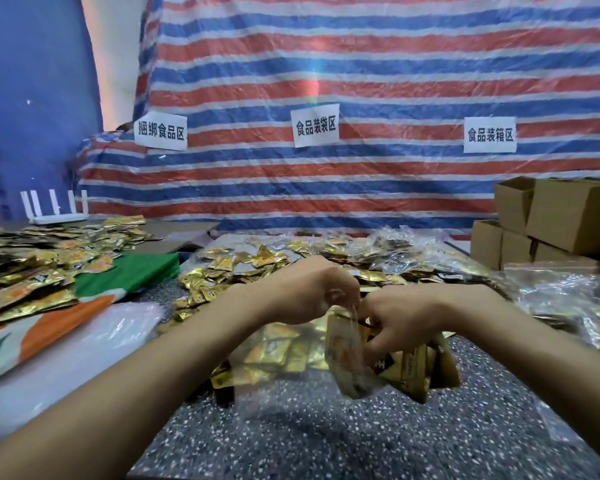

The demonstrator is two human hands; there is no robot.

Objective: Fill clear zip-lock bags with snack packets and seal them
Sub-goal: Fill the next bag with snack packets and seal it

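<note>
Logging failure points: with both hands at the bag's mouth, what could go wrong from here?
1. The clear bag is held off the table only by the left hand and right hand pinching its top; a slip could spill the gold packets.
2. Packets sit high, near the hands, so one may block the zip.

The snack packets (222,268) are glossy, crinkled gold foil. The zip-lock bag (352,355) is thin, clear, shiny plastic. The desk (326,427) looks like matt speckled stone. The boxes (575,216) are matt brown cardboard, and the tarpaulin (361,64) is woven plastic with a faint sheen.
</note>
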